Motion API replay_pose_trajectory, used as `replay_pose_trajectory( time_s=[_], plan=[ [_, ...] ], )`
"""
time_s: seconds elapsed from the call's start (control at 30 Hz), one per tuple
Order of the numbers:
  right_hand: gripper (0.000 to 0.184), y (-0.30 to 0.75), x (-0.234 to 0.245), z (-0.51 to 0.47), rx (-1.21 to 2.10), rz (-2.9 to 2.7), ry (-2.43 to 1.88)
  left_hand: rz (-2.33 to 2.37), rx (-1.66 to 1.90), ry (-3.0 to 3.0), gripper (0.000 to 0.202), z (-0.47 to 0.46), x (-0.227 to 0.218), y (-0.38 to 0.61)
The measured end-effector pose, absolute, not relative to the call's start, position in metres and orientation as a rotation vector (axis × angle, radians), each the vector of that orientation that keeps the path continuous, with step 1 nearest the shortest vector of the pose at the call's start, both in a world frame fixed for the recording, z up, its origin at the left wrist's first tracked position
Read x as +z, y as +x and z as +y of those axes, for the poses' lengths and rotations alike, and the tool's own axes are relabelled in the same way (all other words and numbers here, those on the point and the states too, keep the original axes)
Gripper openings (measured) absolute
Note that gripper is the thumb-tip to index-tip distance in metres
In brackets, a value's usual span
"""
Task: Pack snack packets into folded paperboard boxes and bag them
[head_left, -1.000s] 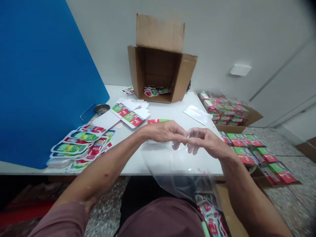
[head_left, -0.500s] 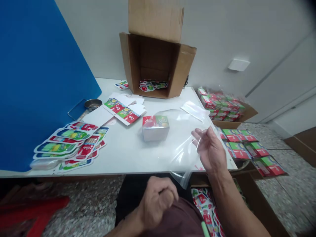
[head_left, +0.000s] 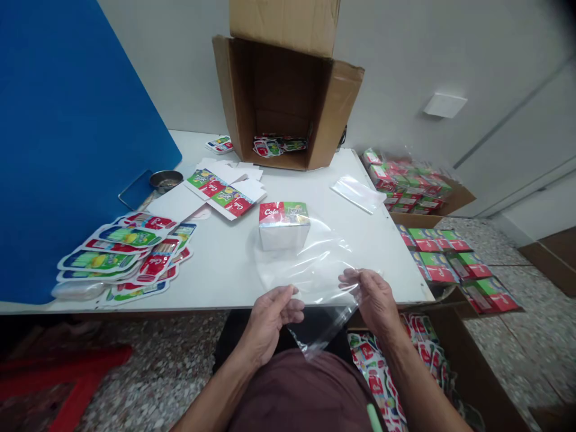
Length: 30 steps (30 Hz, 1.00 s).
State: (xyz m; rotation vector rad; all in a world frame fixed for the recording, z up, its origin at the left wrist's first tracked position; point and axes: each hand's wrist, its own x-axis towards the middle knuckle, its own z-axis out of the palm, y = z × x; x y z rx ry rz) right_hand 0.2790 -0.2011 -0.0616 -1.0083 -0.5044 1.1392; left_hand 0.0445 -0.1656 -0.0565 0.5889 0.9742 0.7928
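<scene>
A clear plastic bag (head_left: 321,273) spreads over the front of the white table, its lower end hanging past the edge toward my lap. My left hand (head_left: 273,321) pinches its left side between thumb and curled fingers. On the other side my right hand (head_left: 374,300) grips the film between thumb and fingertips. Just beyond both hands stands a small printed carton (head_left: 284,231) with a red "Cola" and green top and a plain white front. Film lies around the carton's base; I cannot tell whether the carton is inside the bag.
Flat printed cartons (head_left: 225,195) and bottle-shaped packs (head_left: 130,252) lie at left, near a metal bowl (head_left: 165,180). An open cardboard box (head_left: 288,90) stands behind. At right are a stack of clear bags (head_left: 357,193) and boxes of packed cartons (head_left: 411,183).
My left hand has risen from my lap to the bag's left side. My right hand has lowered and closed on the film, and the bag has come down in front of the carton.
</scene>
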Motion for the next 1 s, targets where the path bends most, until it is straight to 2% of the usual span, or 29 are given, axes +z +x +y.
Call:
replay_pose_trajectory(
  time_s=[0.07,0.1,0.23,0.3,0.37,0.4,0.5,0.57,0.7,0.87,0.93,1.0],
  plan=[
    [0.03,0.286,-0.064,-0.206,1.313,-0.522,-0.996,1.047,0.823,0.727,0.039,-0.162,-0.064,0.04],
    [0.039,0.29,-0.063,-0.207,1.426,-0.53,-0.976,1.055,0.827,0.819,0.038,-0.159,-0.066,0.037],
    [0.096,0.309,-0.058,-0.203,1.827,-0.535,-0.847,0.991,0.726,1.127,0.032,-0.144,-0.067,0.023],
    [0.103,0.315,-0.059,-0.196,1.922,-0.54,-0.821,0.96,0.664,1.227,0.031,-0.139,-0.065,0.017],
    [0.097,0.316,-0.062,-0.189,1.973,-0.561,-0.832,0.929,0.615,1.278,0.031,-0.135,-0.062,0.014],
    [0.089,0.315,-0.064,-0.186,1.978,-0.581,-0.855,0.919,0.602,1.288,0.031,-0.134,-0.061,0.013],
    [0.048,0.308,-0.066,-0.179,1.881,-0.657,-0.976,0.931,0.628,1.274,0.03,-0.131,-0.059,0.012],
    [0.031,0.305,-0.065,-0.176,1.781,-0.686,-1.05,0.956,0.67,1.236,0.03,-0.131,-0.06,0.011],
    [0.028,0.304,-0.057,-0.173,1.615,-0.656,-1.089,1.032,0.762,1.175,0.026,-0.142,-0.066,0.015],
    [0.03,0.292,-0.057,-0.178,1.399,-0.47,-0.87,1.232,1.166,1.125,0.021,-0.168,-0.073,0.045],
    [0.033,0.276,-0.06,-0.183,1.363,-0.445,-0.81,1.236,1.247,1.073,0.022,-0.176,-0.076,0.063],
    [0.028,0.259,-0.064,-0.187,1.382,-0.447,-0.821,1.205,1.252,1.066,0.023,-0.181,-0.08,0.078]
  ],
)
